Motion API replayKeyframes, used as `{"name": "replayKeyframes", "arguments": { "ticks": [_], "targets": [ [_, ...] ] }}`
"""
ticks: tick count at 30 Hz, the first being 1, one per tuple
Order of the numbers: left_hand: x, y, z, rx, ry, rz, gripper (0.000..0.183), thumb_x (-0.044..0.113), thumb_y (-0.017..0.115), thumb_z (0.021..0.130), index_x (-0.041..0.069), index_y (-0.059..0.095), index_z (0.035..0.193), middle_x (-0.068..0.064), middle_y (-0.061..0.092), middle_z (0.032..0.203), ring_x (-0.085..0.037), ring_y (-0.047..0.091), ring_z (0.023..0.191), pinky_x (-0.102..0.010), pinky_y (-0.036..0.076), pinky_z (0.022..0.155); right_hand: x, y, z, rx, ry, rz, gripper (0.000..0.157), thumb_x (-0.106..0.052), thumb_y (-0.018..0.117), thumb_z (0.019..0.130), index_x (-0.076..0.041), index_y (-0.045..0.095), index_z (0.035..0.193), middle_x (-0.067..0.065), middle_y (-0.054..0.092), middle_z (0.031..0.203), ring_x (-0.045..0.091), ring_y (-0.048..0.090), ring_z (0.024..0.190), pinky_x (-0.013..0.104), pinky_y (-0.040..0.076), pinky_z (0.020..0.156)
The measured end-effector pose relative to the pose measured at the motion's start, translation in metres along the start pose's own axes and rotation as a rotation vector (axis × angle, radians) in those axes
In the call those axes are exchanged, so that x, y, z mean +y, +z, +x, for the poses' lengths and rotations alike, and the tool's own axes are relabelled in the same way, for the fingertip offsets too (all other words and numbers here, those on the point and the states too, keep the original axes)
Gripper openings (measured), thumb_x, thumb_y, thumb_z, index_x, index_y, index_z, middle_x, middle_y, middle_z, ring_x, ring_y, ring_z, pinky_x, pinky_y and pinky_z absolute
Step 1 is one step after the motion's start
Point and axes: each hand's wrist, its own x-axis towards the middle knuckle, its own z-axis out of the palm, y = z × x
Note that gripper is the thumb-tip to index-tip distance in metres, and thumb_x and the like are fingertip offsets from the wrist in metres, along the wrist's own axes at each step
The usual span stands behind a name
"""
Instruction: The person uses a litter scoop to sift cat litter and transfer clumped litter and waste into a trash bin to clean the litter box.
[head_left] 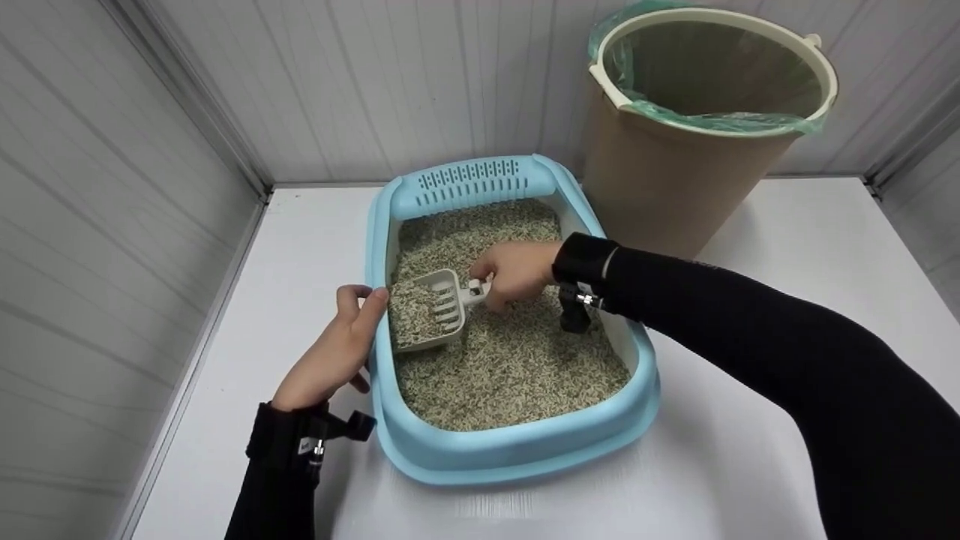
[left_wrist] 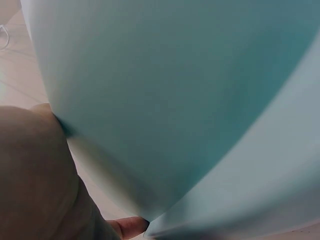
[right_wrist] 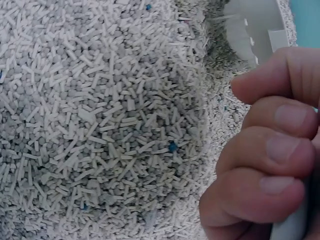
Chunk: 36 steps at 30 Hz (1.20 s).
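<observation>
In the head view, my right hand (head_left: 517, 274) grips the handle of a pale slotted scoop (head_left: 456, 300), fingers curled round it. The scoop sits inside a light blue tray (head_left: 517, 439), at the tray's left side, its head loaded with litter (head_left: 517, 375) and its front edge close to the left wall; I cannot tell whether they touch. Some of the slots show bare near the handle. My left hand (head_left: 334, 349) holds the tray's left rim, thumb at the top edge and the other fingers outside. The tray rests on a white table (head_left: 795, 247), its perforated end away from me. Behind its right side stands a brown bin (head_left: 652, 180) with a cream rim and a green liner (head_left: 720, 121) folded over it, in front of a pale panelled wall (head_left: 360, 82).

In the left wrist view, the tray's blue outer side fills most of the frame. My hand is at the left edge, blurred, with 1 fingertip against the tray's lower edge.

In the right wrist view, 3 fingernails show where my fingers wrap the pale handle at lower right. Part of the scoop's head appears at the top right, and small blue specks (right_wrist: 172, 146) dot the litter.
</observation>
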Motion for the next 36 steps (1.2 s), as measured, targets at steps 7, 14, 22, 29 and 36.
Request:
{"name": "replayKeyframes", "arguments": {
  "ticks": [7, 14, 22, 29, 36],
  "targets": [
    [0.0, 0.002, 0.001, -0.002, 0.005, 0.006, 0.08, 0.078, 0.033, 0.111, 0.012, 0.02, 0.154, -0.025, 0.056, 0.108, -0.035, 0.065, 0.071, -0.046, 0.06, 0.051, 0.001, -0.001, -0.008, -0.02, 0.024, 0.032, 0.017, 0.0, 0.071, 0.083, -0.013, 0.068, 0.093, -0.003, 0.056, 0.08, 0.01, 0.044, 0.058, 0.025, 0.04, 0.052],
    [-0.001, 0.0, 0.0, -0.006, -0.003, 0.005, 0.08, 0.079, 0.032, 0.111, 0.012, 0.02, 0.154, -0.024, 0.055, 0.106, -0.035, 0.065, 0.07, -0.049, 0.06, 0.053, 0.004, -0.007, -0.02, 0.016, 0.054, 0.079, 0.014, -0.002, 0.073, 0.085, -0.011, 0.071, 0.096, -0.002, 0.056, 0.076, 0.009, 0.042, 0.055, 0.025, 0.038, 0.049],
    [0.001, 0.002, -0.001, -0.003, 0.015, -0.003, 0.078, 0.076, 0.032, 0.113, 0.011, 0.02, 0.155, -0.027, 0.055, 0.114, -0.036, 0.067, 0.069, -0.054, 0.061, 0.053, 0.007, -0.011, -0.021, 0.05, 0.065, -0.144, 0.014, -0.001, 0.069, 0.084, -0.015, 0.065, 0.083, -0.004, 0.052, 0.072, 0.012, 0.042, 0.06, 0.029, 0.036, 0.059],
    [0.002, 0.003, -0.001, 0.001, 0.02, 0.001, 0.076, 0.074, 0.032, 0.114, 0.012, 0.019, 0.155, -0.027, 0.056, 0.113, -0.036, 0.068, 0.071, -0.048, 0.06, 0.05, 0.001, -0.022, -0.029, -0.036, 0.185, -0.119, 0.03, 0.005, 0.065, 0.086, -0.019, 0.051, 0.075, -0.002, 0.039, 0.067, 0.014, 0.029, 0.058, 0.033, 0.028, 0.058],
    [0.002, 0.001, -0.003, -0.003, 0.023, -0.004, 0.078, 0.076, 0.033, 0.113, 0.012, 0.019, 0.155, -0.028, 0.057, 0.113, -0.036, 0.068, 0.072, -0.048, 0.06, 0.051, -0.016, -0.028, -0.014, -0.087, 0.23, -0.304, 0.035, 0.008, 0.062, 0.078, -0.019, 0.041, 0.069, -0.001, 0.034, 0.067, 0.015, 0.027, 0.06, 0.034, 0.027, 0.06]
  ]
}}
